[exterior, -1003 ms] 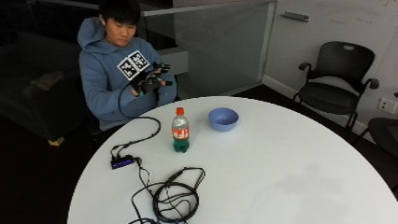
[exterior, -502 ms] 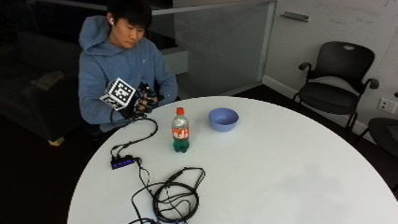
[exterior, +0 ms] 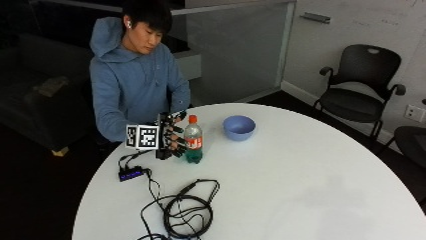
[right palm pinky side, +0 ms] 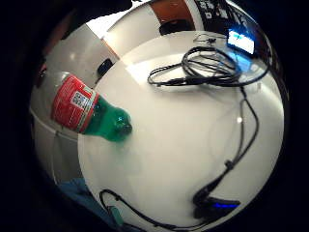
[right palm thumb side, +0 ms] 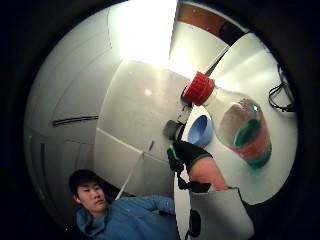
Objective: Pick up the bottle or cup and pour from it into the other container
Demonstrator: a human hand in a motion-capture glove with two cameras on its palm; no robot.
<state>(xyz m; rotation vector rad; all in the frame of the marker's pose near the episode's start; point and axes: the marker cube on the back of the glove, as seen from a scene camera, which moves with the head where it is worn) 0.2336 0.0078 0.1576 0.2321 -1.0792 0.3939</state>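
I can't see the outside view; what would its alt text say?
A seated person's black-gloved right hand reaches beside an upright, red-capped plastic bottle of green drink on a round white table. A blue bowl stands just beyond the bottle, and coiled black cables lie nearer the camera.

White round table, black office chair by pale wall, glass partition behind.

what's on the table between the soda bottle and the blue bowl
Nothing: in the outside view, only bare white table separates the bottle from the blue bowl.
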